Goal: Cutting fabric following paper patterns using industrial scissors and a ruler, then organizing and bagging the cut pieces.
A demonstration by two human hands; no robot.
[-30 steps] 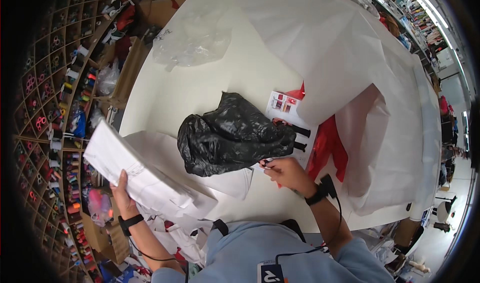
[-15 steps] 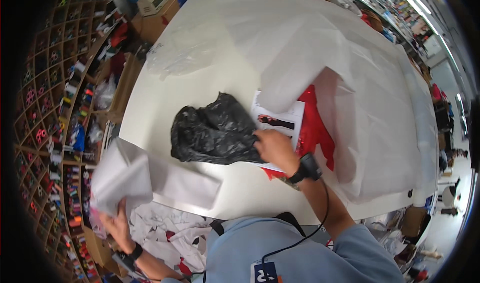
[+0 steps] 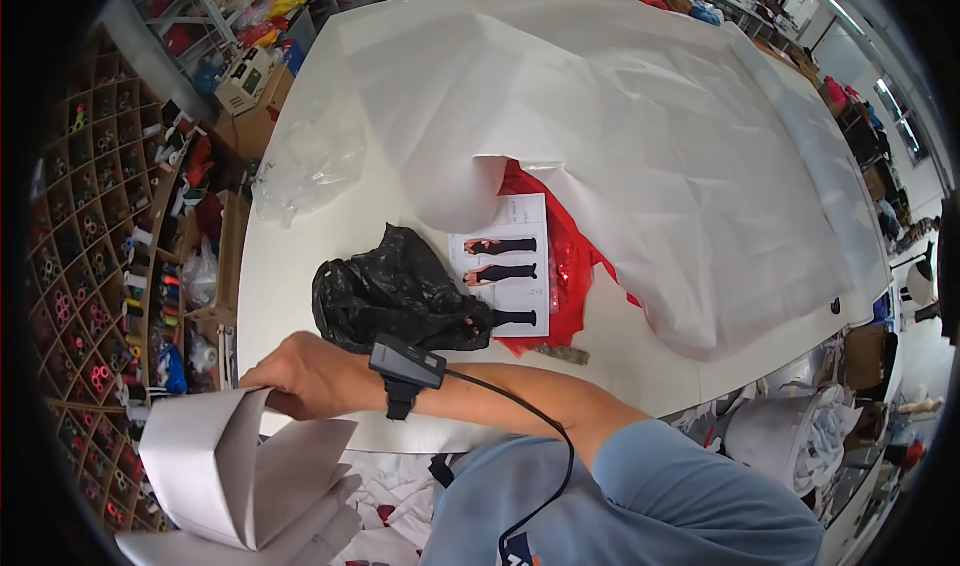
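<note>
My right hand (image 3: 305, 374) reaches across to the left, its fingers closed on the upper edge of a folded sheet of white paper (image 3: 195, 456) that hangs at the table's near left corner. My left hand does not show; the folded paper covers the area at the lower left. A crumpled black plastic bag (image 3: 385, 291) lies on the table beyond my right forearm. Its right side touches a printed sheet with figure pictures (image 3: 515, 221). Under that sheet spreads shiny red fabric (image 3: 572, 301), partly covered by a large white paper sheet (image 3: 650, 166).
Clear plastic wrap (image 3: 310, 161) lies on the table's (image 3: 285, 256) left side. A rack of thread spools (image 3: 90, 266) stands at the left. White scraps (image 3: 395, 491) fill the space below the near edge. A white bin of scraps (image 3: 780, 436) stands at the right.
My right hand has left the black bag and swung left to grip the folded paper. The left hand has gone out of sight. The head view has shifted.
</note>
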